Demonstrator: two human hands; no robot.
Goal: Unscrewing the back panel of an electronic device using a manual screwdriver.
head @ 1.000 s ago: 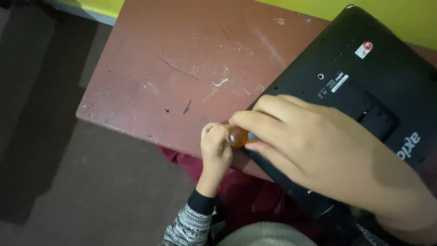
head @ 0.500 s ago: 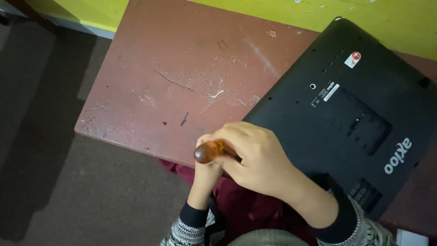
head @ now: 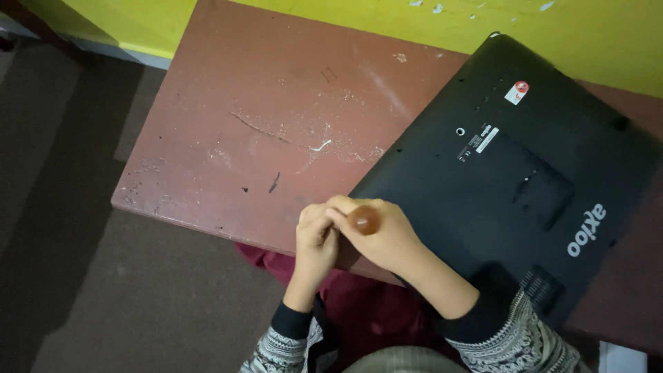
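Observation:
A black laptop [head: 525, 173] lies upside down on a worn reddish-brown table [head: 276, 131], its near left corner at the table's front edge. My right hand [head: 387, 238] grips a screwdriver with an amber handle [head: 364, 220], whose round end points up at the camera over that corner. My left hand [head: 314, 242] is curled right beside it, fingertips pressed to the screwdriver under my right fingers. The shaft and tip are hidden by both hands.
A yellow wall [head: 331, 17] runs along the table's far side. Scratches and white marks [head: 319, 146] cover the tabletop. Dark floor [head: 76, 276] lies to the left. My patterned sleeves [head: 518, 338] and dark red clothing [head: 359, 311] fill the bottom edge.
The screwdriver went from lying sideways to standing upright, its handle end now facing the camera. My right hand drew back, so more of the laptop's underside shows.

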